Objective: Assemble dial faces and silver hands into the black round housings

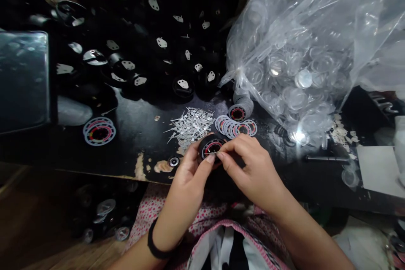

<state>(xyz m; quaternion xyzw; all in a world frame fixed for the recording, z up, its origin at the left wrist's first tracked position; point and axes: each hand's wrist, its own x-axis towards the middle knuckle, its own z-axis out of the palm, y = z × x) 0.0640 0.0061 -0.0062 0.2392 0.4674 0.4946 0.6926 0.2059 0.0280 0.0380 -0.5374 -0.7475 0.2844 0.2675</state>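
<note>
A round black gauge (pixel 211 144) with a black and red dial faces up near the table's front edge. My left hand (pixel 191 175) wraps round its left side, thumb at the dial's lower rim. From the right, my right hand (pixel 249 164) pinches thumb and forefinger over the dial, on a thin pointer needle (pixel 209 152) lying across its middle. Just beyond is a heap of loose silvery needles (pixel 193 124). Printed dial discs (pixel 234 127) lie fanned out behind my right hand. A small round part (pixel 174 161) sits left of my left hand.
A clear plastic bag (pixel 294 63) of transparent round covers fills the back right. Many black housings with metal tabs (pixel 182 85) crowd the back. More dials (pixel 99 130) lie at left. White paper (pixel 379 171) and a dark rod (pixel 327 159) are at right.
</note>
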